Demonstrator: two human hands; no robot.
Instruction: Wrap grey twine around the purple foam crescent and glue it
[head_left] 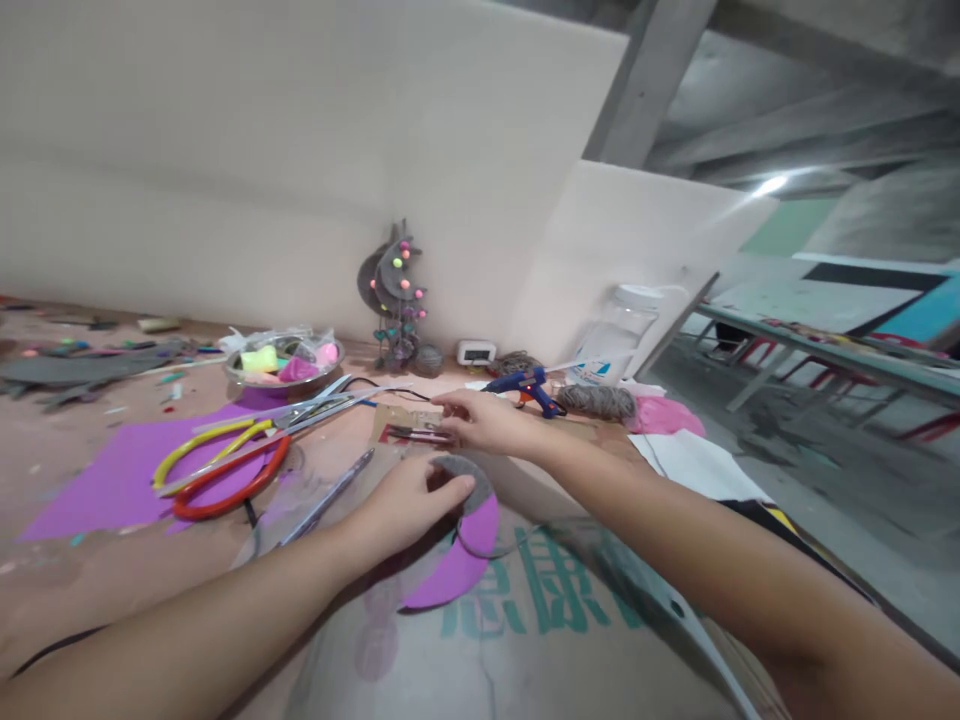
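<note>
A crescent cut-out [474, 548], purple below and wrapped in grey yarn at its upper end, lies on the cardboard. My left hand [409, 503] pinches the wrapped end between thumb and fingers. A loose grey strand [487, 555] loops from it across the purple part. Just beyond, my right hand [484, 422] has its fingertips closed at the near end of a small two-pronged metal tool [415, 434]; its exact kind is too blurred to name. Close to that hand is a blue glue gun [531, 388].
Red-and-yellow-handled scissors [259, 440] lie on purple sheet [112, 480] at left, near a pen [328, 495]. Behind stand a metal bowl [238, 374], a decorated grey moon ornament [396, 290], a small clock [476, 352] and a jar [619, 335]. A long ruler-like strip [694, 630] lies at right.
</note>
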